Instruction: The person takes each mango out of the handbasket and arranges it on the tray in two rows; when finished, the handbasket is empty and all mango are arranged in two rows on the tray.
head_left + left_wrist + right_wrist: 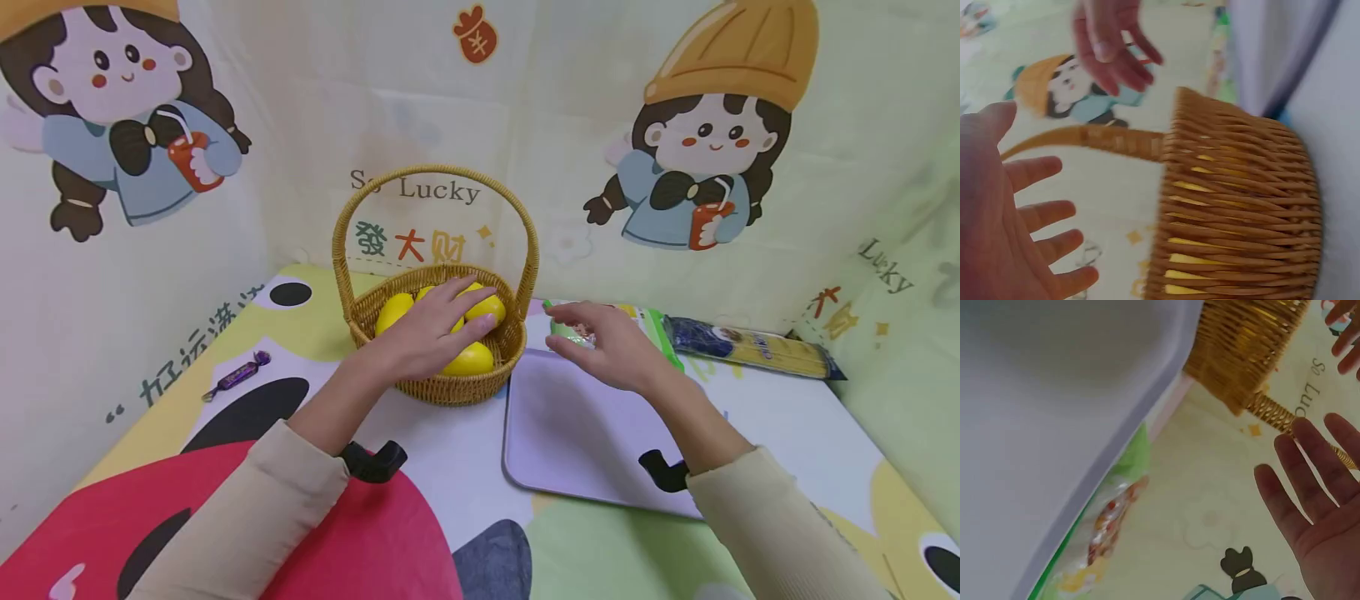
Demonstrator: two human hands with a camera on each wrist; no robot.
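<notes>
A wicker basket (457, 392) with a tall arched handle holds several smooth yellow oval fruits (471, 360). Above its front opening is my left hand (423, 333), fingers extended, hiding part of the fruit. In the left wrist view that hand (1016, 231) has spread fingers, holds nothing and is apart from the basket wall (1247, 206). My right hand (607, 343) hovers over the back of a pale lilac tray (570, 454), to the right of the basket. Its fingers are loosely extended and grip nothing, as the right wrist view shows the hand (1329, 519).
Behind the tray lies a green and white plastic packet (652, 329), partly covered by my right hand. To its right is a blue-ended pack of noodles or pasta (757, 346). A purple wrapped candy (238, 375) lies left of the basket. A printed cloth wall stands behind.
</notes>
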